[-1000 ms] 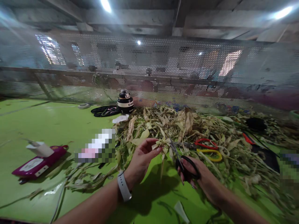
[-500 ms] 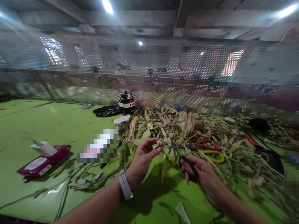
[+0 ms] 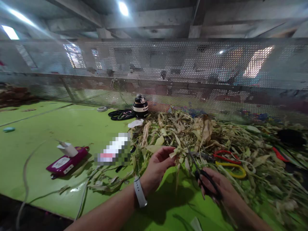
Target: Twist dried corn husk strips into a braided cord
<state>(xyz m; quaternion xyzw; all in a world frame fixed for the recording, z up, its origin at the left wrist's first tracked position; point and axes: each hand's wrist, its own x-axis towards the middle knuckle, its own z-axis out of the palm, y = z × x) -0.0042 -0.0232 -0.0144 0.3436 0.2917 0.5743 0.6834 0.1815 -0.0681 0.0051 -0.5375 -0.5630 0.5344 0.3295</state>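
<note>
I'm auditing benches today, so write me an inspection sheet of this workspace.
Surface: glossy green tabletop, leaf scraps strewn on it.
Job's things: pale yellow-green leaf piece; black-handled metal scissors.
Clutter: heap of dried tan and green leaf strips; red-and-yellow-handled scissors; black-and-white bottle; purple plastic power strip.
Grips: left hand pinches the leaf piece; right hand holds the black-handled scissors beside it, contact unclear.
Cables: thin pale cable runs over the near edge.
Surroundings: grey perforated screen behind.
</note>
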